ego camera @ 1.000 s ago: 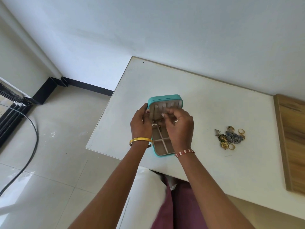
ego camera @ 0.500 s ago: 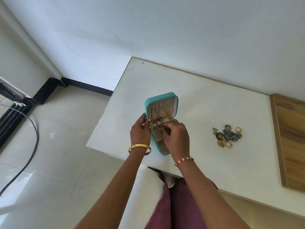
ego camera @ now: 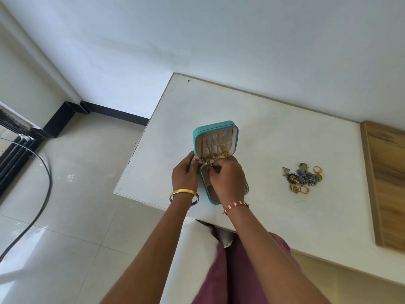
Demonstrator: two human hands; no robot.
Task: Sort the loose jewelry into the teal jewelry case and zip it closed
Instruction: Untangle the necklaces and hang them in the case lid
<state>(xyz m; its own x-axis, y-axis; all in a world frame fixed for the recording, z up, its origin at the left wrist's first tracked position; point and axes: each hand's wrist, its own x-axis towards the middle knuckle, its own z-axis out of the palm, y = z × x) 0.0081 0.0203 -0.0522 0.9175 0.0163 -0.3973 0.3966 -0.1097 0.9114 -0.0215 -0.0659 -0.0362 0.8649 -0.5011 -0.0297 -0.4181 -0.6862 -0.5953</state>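
The left hand (ego camera: 184, 174) grips the open teal case (ego camera: 215, 137) at its hinge; the right hand (ego camera: 228, 178) pinches a small pendant (ego camera: 210, 164). Loose jewelry (ego camera: 303, 177) lies right on the desk (ego camera: 274, 132).

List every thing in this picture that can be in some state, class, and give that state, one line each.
Teal jewelry case: open, lid upright, on the white table.
Necklaces: hanging inside the lid.
Loose jewelry pile: on the table, outside the case.
Left hand: holds the case's side.
Right hand: fingers curled at the necklace ends.
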